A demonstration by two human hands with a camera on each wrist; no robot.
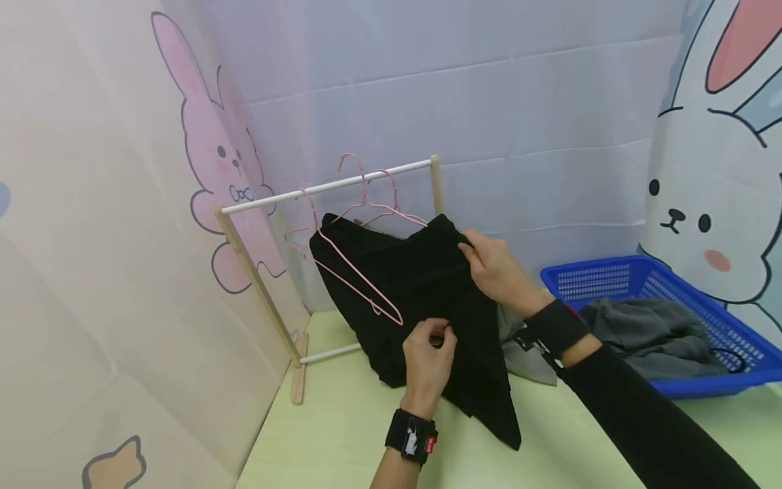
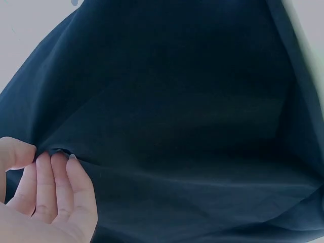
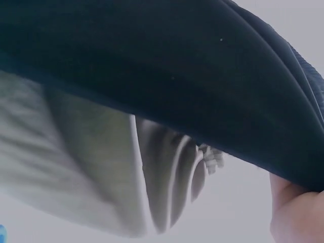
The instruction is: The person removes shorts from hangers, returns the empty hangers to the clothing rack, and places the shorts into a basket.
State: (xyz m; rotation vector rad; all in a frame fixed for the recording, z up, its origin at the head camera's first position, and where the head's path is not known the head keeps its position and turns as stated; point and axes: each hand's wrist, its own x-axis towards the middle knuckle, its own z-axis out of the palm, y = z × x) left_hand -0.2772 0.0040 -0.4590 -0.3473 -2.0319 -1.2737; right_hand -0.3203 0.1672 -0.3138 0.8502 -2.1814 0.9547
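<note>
Black shorts (image 1: 391, 272) hang spread on a pink hanger (image 1: 364, 193), waist side up and tilted. My left hand (image 1: 430, 356) pinches a fold of the black cloth low at the front, thumb against fingertips; the left wrist view shows this fold close up. At the upper right corner of the waist, my right hand (image 1: 497, 268) grips the edge, with its fingers partly behind the cloth. In the right wrist view only part of that hand (image 3: 298, 215) shows. Whether the hanger's hook rests on the rail, I cannot tell.
A rack with a white rail (image 1: 275, 198) and wooden legs stands at the left. An unloaded pink hanger (image 1: 348, 261) overlaps the shorts in front. Behind them hangs a grey garment (image 1: 528, 360). At right, a blue basket (image 1: 727, 387) contains dark grey clothing (image 1: 654, 336).
</note>
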